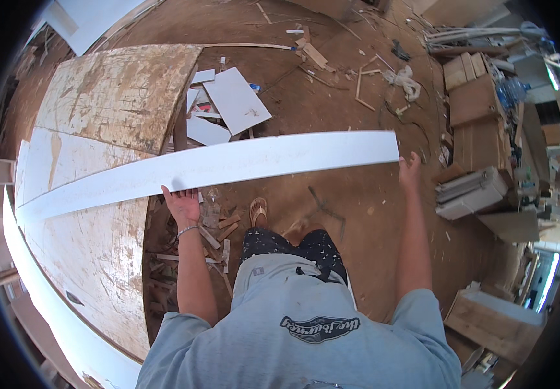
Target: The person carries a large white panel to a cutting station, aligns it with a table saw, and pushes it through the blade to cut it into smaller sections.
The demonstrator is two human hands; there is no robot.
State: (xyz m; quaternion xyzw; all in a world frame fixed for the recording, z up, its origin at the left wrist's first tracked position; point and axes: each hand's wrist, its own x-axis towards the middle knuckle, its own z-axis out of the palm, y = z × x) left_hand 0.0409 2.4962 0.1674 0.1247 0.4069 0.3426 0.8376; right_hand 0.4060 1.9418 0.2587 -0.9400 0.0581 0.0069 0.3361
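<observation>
A long, narrow white board (pixel 280 154) stretches across in front of me. Its far left end rests on a worn, paint-stained wooden worktop (pixel 108 97), and its right part hangs over the floor. My left hand (pixel 183 207) is palm up at the board's near edge, with its fingertips hidden beneath it and the thumb against the edge. At the board's right end, my right hand (pixel 410 172) grips the corner, some of its fingers hidden from view. A bracelet circles my left wrist.
White panel offcuts (pixel 236 100) lie in a pile beyond the board, beside the worktop. Wood scraps (pixel 315 55) litter the brown floor, and more lie under the worktop. At right stand cardboard boxes (pixel 477 152), stacked pale panels (pixel 471 194) and a wooden box (pixel 494 324).
</observation>
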